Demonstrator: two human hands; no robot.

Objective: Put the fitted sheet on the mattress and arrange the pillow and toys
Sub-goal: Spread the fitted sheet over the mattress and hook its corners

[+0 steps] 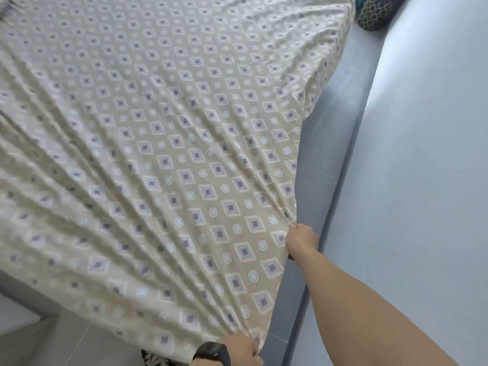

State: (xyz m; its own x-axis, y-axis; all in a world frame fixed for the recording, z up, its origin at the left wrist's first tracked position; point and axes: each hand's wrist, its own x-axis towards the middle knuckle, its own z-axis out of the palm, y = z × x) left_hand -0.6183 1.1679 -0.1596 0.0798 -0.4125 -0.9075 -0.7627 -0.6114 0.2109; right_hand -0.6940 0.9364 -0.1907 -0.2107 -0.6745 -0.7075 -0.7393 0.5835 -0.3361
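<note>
One beige fitted sheet (pixel 163 143) patterned with grey diamonds and white circles covers the bed, its long axis running from near corner to far upper edge. Two hands hold its near edge: the right hand (pixel 302 240) pinches gathered fabric beside the pale wall (pixel 422 154); the left hand (pixel 244 351), wearing one black wristband (pixel 212 352), grips the corner.

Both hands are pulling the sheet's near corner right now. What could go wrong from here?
1. The fitted sheet is pulled into tight radiating folds toward the right hand and left hand; a small pinch grip could slip.
2. The far corner near the patterned cushion may pop off under this tension.
</note>
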